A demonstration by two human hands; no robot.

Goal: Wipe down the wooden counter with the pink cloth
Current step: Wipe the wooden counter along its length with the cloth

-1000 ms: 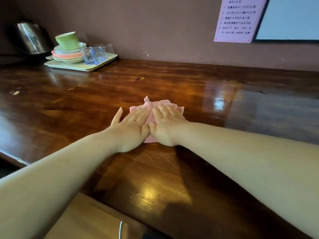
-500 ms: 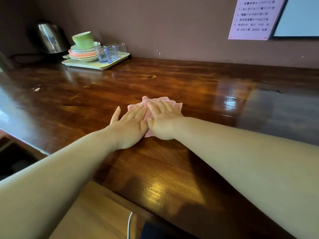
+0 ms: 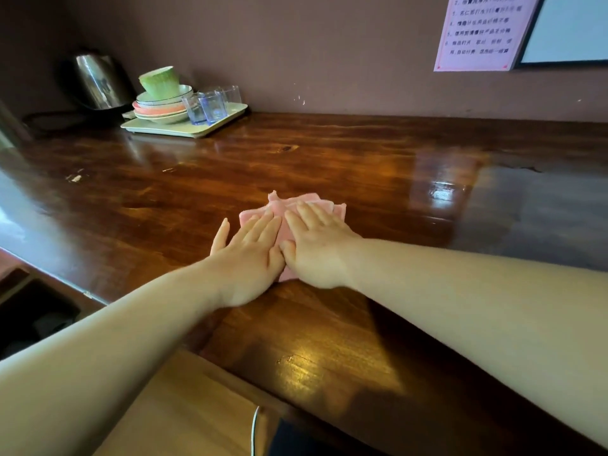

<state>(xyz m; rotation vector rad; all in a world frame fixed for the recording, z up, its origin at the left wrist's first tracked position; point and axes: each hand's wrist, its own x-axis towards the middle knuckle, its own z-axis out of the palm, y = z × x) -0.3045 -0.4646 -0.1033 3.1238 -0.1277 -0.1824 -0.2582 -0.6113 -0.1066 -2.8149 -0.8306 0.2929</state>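
Observation:
The pink cloth (image 3: pixel 285 208) lies folded on the glossy dark wooden counter (image 3: pixel 329 159), near its middle. My left hand (image 3: pixel 246 255) and my right hand (image 3: pixel 316 248) both press flat on the cloth, side by side, thumbs touching and fingers stretched forward. The hands cover most of the cloth; only its far edge, left corner and a strip between the hands show.
At the far left corner stands a pale tray (image 3: pixel 227 117) with stacked bowls (image 3: pixel 161 103) and small glasses (image 3: pixel 207 106), with a steel kettle (image 3: pixel 98 80) behind it. A pink notice (image 3: pixel 480 31) hangs on the brown wall. A lighter wooden surface (image 3: pixel 184 406) lies below the counter's near edge.
Both hands have slid the cloth a little to the left along the counter, then slightly toward me. The hands keep the same flat pose.

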